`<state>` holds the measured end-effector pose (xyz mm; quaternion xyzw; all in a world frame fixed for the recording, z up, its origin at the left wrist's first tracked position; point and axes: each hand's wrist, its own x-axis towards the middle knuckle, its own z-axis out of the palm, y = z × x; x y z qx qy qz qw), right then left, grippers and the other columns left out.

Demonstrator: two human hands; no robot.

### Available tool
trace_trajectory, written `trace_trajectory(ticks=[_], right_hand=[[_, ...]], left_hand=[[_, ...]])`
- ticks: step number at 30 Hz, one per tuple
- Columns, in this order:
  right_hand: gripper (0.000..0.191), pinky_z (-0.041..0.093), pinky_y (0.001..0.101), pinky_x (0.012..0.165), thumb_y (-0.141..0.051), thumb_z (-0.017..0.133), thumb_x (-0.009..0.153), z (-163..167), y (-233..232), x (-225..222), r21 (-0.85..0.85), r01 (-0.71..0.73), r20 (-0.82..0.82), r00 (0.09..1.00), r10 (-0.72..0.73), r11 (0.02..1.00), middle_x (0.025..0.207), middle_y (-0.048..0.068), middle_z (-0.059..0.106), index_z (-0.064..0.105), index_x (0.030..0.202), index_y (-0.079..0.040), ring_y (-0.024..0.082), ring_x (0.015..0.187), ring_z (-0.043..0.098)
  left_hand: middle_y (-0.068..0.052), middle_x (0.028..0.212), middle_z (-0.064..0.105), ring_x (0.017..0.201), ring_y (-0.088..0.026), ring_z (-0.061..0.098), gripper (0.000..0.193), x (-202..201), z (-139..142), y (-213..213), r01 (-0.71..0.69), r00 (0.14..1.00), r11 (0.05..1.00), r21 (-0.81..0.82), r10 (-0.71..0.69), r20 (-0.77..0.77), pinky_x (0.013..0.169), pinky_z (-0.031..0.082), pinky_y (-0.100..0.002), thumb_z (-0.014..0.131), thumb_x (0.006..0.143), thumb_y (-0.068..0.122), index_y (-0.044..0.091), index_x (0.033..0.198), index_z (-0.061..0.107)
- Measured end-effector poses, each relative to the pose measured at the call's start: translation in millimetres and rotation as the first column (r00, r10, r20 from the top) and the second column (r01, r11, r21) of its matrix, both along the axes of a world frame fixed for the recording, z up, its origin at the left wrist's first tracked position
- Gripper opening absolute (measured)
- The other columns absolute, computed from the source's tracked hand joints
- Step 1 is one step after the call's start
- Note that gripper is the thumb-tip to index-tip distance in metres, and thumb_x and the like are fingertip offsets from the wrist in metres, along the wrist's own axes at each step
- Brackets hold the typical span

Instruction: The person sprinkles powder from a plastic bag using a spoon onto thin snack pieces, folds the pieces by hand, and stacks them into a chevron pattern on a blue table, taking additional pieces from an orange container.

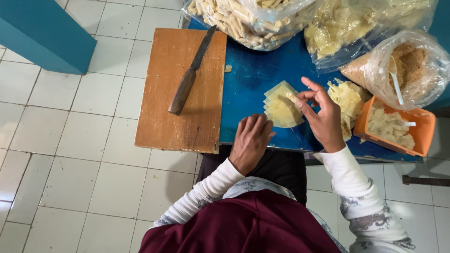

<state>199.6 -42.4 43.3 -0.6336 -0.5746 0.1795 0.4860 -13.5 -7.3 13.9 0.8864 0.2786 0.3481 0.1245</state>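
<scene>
Maroon cloth (243,225) and white sleeves (206,189) fill the bottom of the view, with both hands reaching over the near edge of a blue table (253,75). Left hand (251,140) lies palm down at that edge, fingers together and slightly curled, fingertips touching the near side of a stack of pale yellow wrapper sheets (281,110); it grips nothing. Right hand (321,117) hovers over the stack's right side, thumb and forefinger pinched on a small pale strip of filling (292,97). Judged step: placing filling onto the top sheet. The next move appears to call for a steady stack and a careful fold or roll. Room is tight rightward: loose wrapper pieces (347,96), an orange tub (398,126) and tied clear bags (408,65) stand close. Leftward, a wooden board (187,112) overhangs the table edge, carrying a knife (190,75), well apart from both hands.
</scene>
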Motion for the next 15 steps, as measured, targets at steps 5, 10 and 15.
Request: trace_trajectory(ticks=[5, 10, 15], right_hand=[[0.043, 0.055, 0.0253, 0.088, -0.01, 0.07, 0.101, 10, -18, -15, -0.031, -0.055, -0.117, 0.992, 0.051, 0.998, 0.108, 0.007, 0.074, 0.058, 0.141, 0.0, 0.011, 0.097, 0.069], [0.021, 0.056, 0.0233, 0.086, -0.008, 0.07, 0.101, 16, -37, -32, -0.012, -0.058, -0.123, 0.991, 0.056, 0.998, 0.11, 0.007, 0.075, 0.067, 0.119, 0.001, 0.01, 0.098, 0.07], [0.011, 0.056, 0.0223, 0.08, -0.005, 0.07, 0.1, 19, -45, -44, -0.015, -0.016, -0.107, 0.994, 0.015, 1.0, 0.105, 0.006, 0.077, 0.071, 0.11, 0.001, 0.009, 0.094, 0.072]], left_hand=[[-0.012, 0.116, 0.061, 0.104, -0.026, 0.063, 0.04, 6, 12, 9, 0.142, 0.929, 0.904, -0.404, 0.019, 0.37, 0.086, 0.054, -0.036, 0.074, 0.092, 0.005, 0.002, 0.13, 0.061], [-0.007, 0.113, 0.065, 0.097, -0.014, 0.067, 0.035, 15, 14, 13, 0.471, 0.767, 0.674, -0.569, 0.005, 0.641, 0.086, 0.058, -0.028, 0.072, 0.094, -0.002, 0.003, 0.128, 0.065], [-0.006, 0.113, 0.065, 0.101, -0.012, 0.067, 0.016, 18, 0, 9, 0.579, 0.702, 0.569, -0.584, 0.015, 0.712, 0.091, 0.058, -0.028, 0.072, 0.099, 0.001, 0.001, 0.115, 0.07]])
